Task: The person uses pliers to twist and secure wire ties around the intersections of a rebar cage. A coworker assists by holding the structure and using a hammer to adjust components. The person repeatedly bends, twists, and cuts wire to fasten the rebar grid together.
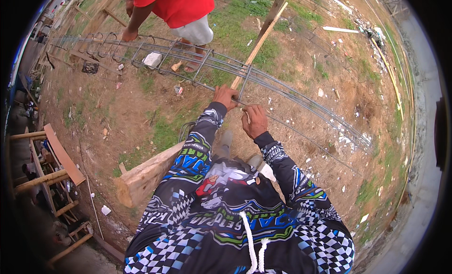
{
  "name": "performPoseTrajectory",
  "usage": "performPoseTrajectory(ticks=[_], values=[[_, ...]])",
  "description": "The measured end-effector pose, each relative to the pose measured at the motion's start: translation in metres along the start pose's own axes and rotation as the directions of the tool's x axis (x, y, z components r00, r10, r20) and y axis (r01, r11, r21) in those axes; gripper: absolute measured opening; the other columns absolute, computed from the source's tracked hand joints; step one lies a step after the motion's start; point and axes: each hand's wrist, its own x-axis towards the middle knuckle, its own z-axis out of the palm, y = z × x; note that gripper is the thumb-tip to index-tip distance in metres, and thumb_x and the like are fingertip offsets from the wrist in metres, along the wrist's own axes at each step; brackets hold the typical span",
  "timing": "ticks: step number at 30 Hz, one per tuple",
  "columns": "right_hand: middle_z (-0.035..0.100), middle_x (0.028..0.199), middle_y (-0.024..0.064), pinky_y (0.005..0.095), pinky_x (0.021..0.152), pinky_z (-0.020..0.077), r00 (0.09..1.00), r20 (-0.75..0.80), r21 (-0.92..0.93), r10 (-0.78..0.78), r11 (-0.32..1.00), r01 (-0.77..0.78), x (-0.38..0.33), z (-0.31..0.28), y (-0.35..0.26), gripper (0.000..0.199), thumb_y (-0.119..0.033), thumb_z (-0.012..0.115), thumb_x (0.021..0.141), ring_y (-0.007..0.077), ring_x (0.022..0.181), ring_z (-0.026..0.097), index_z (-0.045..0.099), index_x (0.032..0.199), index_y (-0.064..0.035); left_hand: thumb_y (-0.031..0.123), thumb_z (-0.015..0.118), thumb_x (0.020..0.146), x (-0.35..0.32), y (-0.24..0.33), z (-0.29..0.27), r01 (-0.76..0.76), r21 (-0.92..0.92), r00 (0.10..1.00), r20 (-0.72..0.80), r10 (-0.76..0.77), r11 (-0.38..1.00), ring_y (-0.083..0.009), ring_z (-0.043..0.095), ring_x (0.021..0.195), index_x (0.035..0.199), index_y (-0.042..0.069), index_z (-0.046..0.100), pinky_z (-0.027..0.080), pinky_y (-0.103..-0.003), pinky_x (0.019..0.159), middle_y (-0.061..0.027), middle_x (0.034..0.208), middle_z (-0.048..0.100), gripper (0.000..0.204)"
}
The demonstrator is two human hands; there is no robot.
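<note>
A long cage of steel rebar [292,97] with square stirrups runs across the ground from the upper left to the right. My left hand [225,96] grips a near bar of the cage beside one stirrup [245,83]. My right hand [255,121] is closed on the same near bar just to the right, fingers pinched at something small I cannot make out. Both sleeves are dark with a chequered pattern.
A person in a red shirt [176,8] stands at the cage's far side, one hand on it. A thick timber beam [146,175] lies below my left arm. A slanted wooden plank [263,31] crosses the cage. Wooden trestles [52,175] stand at left. Dirt and grass carry scattered litter.
</note>
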Motion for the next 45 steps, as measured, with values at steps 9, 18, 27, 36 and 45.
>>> performPoseTrajectory(ticks=[9,18,27,36,45], values=[[0.057,0.119,0.0181,0.0497,0.098,0.0354,0.937,0.166,-0.305,0.307,0.920,-0.247,-0.039,0.053,0.001,0.055,-0.015,0.053,0.085,0.0355,0.113,0.050,0.043,0.138,-0.0053,0.031,0.085,0.060,0.002,-0.003,0.000,-0.009,-0.037,0.999,0.033,0.011,0.999,-0.0298,0.054,0.093,0.077,0.011,0.066,0.036,-0.044,0.086,-0.0062,0.082,0.065,0.032],[0.064,0.089,0.0280,0.0473,0.074,0.0504,0.865,0.144,0.234,0.480,0.833,-0.501,-0.035,0.048,-0.022,0.033,-0.018,0.050,0.092,0.0438,0.082,0.063,0.058,0.123,-0.0084,0.037,0.084,0.060,0.009,-0.012,-0.004,-0.012,-0.117,0.988,0.149,0.029,0.993,-0.0288,0.056,0.091,0.077,0.011,0.067,0.037,-0.044,0.087,-0.0049,0.082,0.066,0.035],[0.064,0.071,0.0202,0.0493,0.065,0.0500,0.803,0.435,-0.318,0.408,0.904,-0.287,0.002,-0.006,-0.045,0.019,-0.021,0.052,0.088,0.0382,0.070,0.064,0.064,0.095,-0.0082,0.017,0.079,0.058,-0.010,-0.003,0.003,-0.056,-0.043,0.998,-0.020,0.055,0.997,-0.0282,0.055,0.097,0.079,0.012,0.065,0.034,-0.043,0.091,-0.0056,0.087,0.067,0.026],[0.064,0.068,0.0179,0.0458,0.060,0.0511,0.940,0.324,-0.366,0.107,0.931,0.020,0.112,-0.038,0.004,0.018,-0.022,0.059,0.079,0.0358,0.066,0.064,0.067,0.075,-0.0065,0.014,0.075,0.062,-0.022,0.005,0.011,-0.091,-0.011,0.974,-0.210,0.086,0.996,-0.0235,0.054,0.100,0.082,0.014,0.065,0.033,-0.043,0.092,-0.0012,0.089,0.067,0.022],[0.066,0.072,0.0209,0.0434,0.062,0.0534,0.840,0.467,-0.332,0.277,0.935,-0.124,0.014,0.006,-0.012,0.025,-0.022,0.055,0.080,0.0348,0.068,0.067,0.068,0.076,-0.0008,0.019,0.078,0.062,-0.022,-0.003,0.015,-0.065,-0.005,0.982,-0.177,0.063,0.998,-0.0228,0.054,0.099,0.083,0.015,0.066,0.032,-0.042,0.092,-0.0025,0.086,0.067,0.024]])
